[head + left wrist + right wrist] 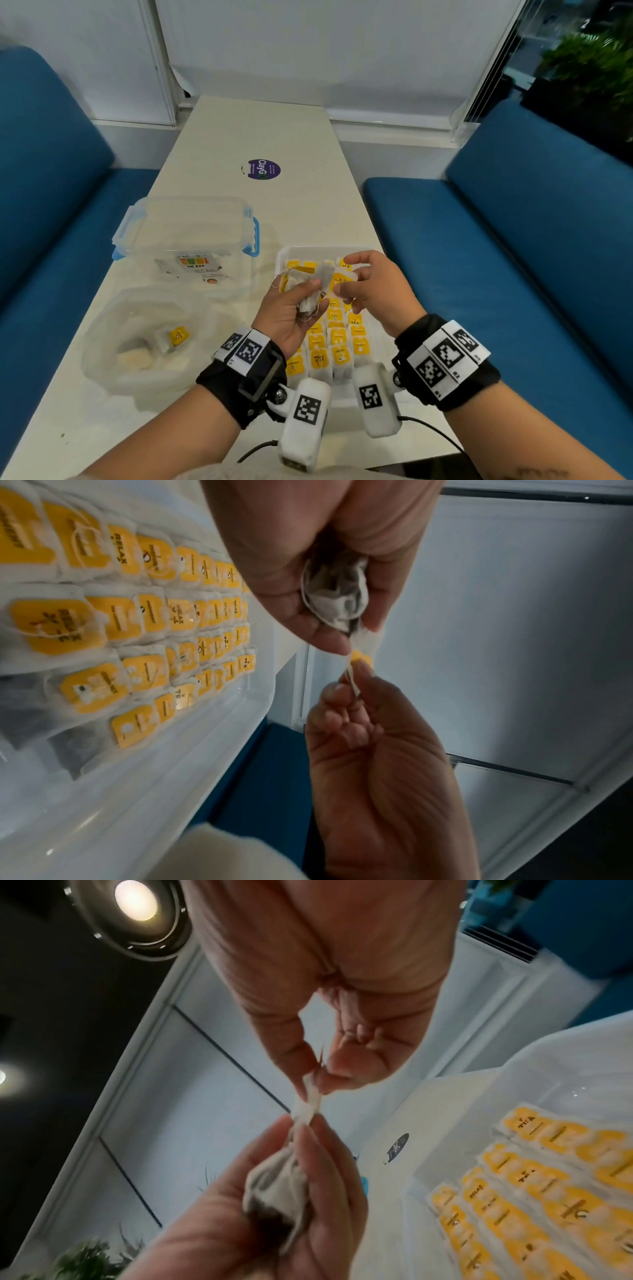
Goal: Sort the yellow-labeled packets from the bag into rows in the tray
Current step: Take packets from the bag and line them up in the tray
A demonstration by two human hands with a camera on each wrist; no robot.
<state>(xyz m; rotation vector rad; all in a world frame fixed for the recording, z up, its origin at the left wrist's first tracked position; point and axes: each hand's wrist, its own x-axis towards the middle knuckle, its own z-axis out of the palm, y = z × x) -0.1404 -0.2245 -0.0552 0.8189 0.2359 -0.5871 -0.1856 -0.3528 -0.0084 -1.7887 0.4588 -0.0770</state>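
Over the white tray, my left hand grips a crumpled bunch of tea packets. My right hand pinches the edge of one yellow-labeled packet at the top of that bunch. In the left wrist view the bunch sits in my left hand, and the right hand pinches a packet corner below it. The right wrist view shows the same pinch. Several rows of yellow-labeled packets lie in the tray. The clear bag holds one yellow-labeled packet.
A clear lidded box with blue latches stands behind the bag, left of the tray. A purple round sticker lies farther back on the white table. Blue benches flank the table on both sides.
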